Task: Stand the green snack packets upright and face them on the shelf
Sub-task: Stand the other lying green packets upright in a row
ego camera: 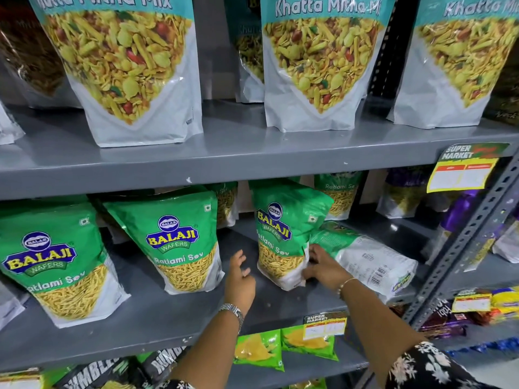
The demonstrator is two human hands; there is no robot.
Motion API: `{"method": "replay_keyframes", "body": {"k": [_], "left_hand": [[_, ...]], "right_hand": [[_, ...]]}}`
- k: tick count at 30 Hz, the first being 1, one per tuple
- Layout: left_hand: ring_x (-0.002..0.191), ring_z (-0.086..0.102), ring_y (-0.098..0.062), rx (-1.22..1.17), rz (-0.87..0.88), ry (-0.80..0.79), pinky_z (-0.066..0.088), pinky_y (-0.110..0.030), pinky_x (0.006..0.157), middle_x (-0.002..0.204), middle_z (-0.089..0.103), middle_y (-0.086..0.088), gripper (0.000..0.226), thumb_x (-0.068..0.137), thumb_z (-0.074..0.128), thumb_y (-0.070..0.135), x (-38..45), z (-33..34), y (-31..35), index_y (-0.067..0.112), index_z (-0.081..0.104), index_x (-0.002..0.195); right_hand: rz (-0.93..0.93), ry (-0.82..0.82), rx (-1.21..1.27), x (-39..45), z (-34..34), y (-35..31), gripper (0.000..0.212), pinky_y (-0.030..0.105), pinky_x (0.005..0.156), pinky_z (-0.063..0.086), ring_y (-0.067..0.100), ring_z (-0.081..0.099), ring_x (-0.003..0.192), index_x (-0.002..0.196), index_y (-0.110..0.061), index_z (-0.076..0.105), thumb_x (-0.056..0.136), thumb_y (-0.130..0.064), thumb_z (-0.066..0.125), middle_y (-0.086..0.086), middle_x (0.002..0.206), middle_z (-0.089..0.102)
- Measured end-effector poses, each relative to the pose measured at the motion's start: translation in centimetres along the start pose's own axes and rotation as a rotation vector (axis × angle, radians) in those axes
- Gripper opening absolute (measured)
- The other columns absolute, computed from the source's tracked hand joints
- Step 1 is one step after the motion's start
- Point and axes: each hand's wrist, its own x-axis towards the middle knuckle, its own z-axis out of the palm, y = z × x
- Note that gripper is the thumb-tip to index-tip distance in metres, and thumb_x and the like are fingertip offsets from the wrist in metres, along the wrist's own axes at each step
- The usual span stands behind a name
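Right hand (323,269) fingers pinch the bottom corner of an upright "Balaji Wafers Ratlami Sev" packet (283,237); left hand (238,279) hovers beside it, fingers loosely spread, holding nothing.

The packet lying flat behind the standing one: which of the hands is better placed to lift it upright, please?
Probably the right hand: it rests at the standing packet, right beside the fallen packet. The left hand hovers open on the far side.

Green packets (283,234) on grey shelf (168,318); black-and-white floral sleeve (427,366).
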Motion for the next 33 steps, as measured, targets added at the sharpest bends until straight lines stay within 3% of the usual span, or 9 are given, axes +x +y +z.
{"method": "replay_keyframes", "body": {"k": [4,6,9,11,14,18,22,25,33], "left_hand": [[0.138,0.035,-0.022,0.067,-0.041,-0.077,0.047,-0.039,0.095,0.156,0.027,-0.002,0.076,0.084,0.036,-0.014,0.9,-0.6,0.4,0.022,0.020,0.149],[0.135,0.037,-0.019,0.035,-0.065,-0.131,0.042,-0.048,0.106,0.155,0.027,0.001,0.084,0.082,0.048,-0.010,1.1,-0.6,0.7,0.026,0.016,0.150],[0.135,0.039,-0.020,-0.113,-0.047,-0.217,0.038,-0.045,0.110,0.152,0.034,-0.004,0.087,0.077,0.057,-0.015,1.5,0.2,1.0,0.017,0.019,0.149],[0.130,0.048,-0.023,-0.176,-0.043,-0.248,0.042,-0.041,0.106,0.145,0.045,-0.009,0.080,0.076,0.056,-0.018,1.5,0.9,1.0,0.012,0.028,0.145],[0.117,0.057,-0.023,-0.173,-0.043,-0.233,0.050,-0.028,0.090,0.135,0.056,-0.013,0.067,0.076,0.054,-0.017,1.4,1.4,0.7,0.007,0.039,0.137],[0.108,0.060,-0.026,-0.095,-0.053,-0.163,0.054,-0.030,0.075,0.130,0.059,-0.013,0.058,0.080,0.053,-0.013,1.9,1.1,0.4,0.007,0.043,0.134],[0.106,0.061,-0.033,0.033,-0.060,-0.125,0.051,-0.047,0.085,0.129,0.060,-0.006,0.057,0.081,0.052,-0.006,1.1,0.9,-0.5,0.014,0.044,0.133],[0.109,0.060,-0.037,0.182,-0.027,-0.104,0.051,-0.047,0.088,0.123,0.060,-0.008,0.054,0.081,0.046,-0.003,-0.3,1.2,-1.0,0.020,0.049,0.130],[0.130,0.046,-0.025,0.064,-0.052,-0.092,0.041,-0.043,0.107,0.142,0.048,-0.003,0.058,0.087,0.042,-0.006,1.1,1.0,0.9,0.018,0.040,0.140]], "right_hand": [[0.019,-0.067,-0.062,0.5,-1.1,-0.8,0.045,0.015,0.051,0.045,0.014,0.052,0.072,0.087,-0.016,0.052,0.071,0.026,0.051,-0.001,0.076,0.060],[0.031,-0.095,-0.109,0.5,-1.2,-1.3,0.049,0.015,0.049,0.045,0.012,0.052,0.071,0.094,-0.018,0.050,0.071,0.025,0.051,0.001,0.081,0.060],[0.081,-0.130,-0.228,-0.1,-1.0,-0.9,0.063,0.018,0.059,0.049,0.012,0.054,0.079,0.115,-0.024,0.042,0.068,0.011,0.067,0.000,0.091,0.057],[0.087,-0.114,-0.212,-1.1,0.1,0.2,0.088,0.025,0.084,0.050,0.015,0.054,0.102,0.128,-0.027,0.038,0.054,-0.014,0.085,-0.002,0.110,0.056],[-0.018,0.118,-0.282,-1.8,2.2,1.3,0.104,0.033,0.090,0.041,0.018,0.038,0.113,0.131,-0.030,0.042,0.039,-0.041,0.091,0.002,0.120,0.046],[-0.043,0.098,-0.164,-0.9,1.8,0.2,0.096,0.044,0.100,0.047,0.026,0.052,0.118,0.134,-0.020,0.046,0.049,-0.019,0.091,0.007,0.128,0.056],[0.037,0.091,-0.165,-0.2,0.5,-1.2,0.077,0.050,0.099,0.048,0.033,0.055,0.116,0.131,-0.009,0.041,0.064,0.008,0.074,0.017,0.126,0.058],[0.085,0.105,-0.246,0.0,0.9,-2.0,0.063,0.046,0.097,0.051,0.031,0.057,0.111,0.127,-0.014,0.046,0.070,0.007,0.063,0.014,0.119,0.062],[0.074,0.281,-0.243,0.4,2.3,-1.1,0.054,0.041,0.091,0.053,0.033,0.064,0.106,0.128,-0.003,0.049,0.076,0.005,0.061,0.020,0.114,0.068]]}}
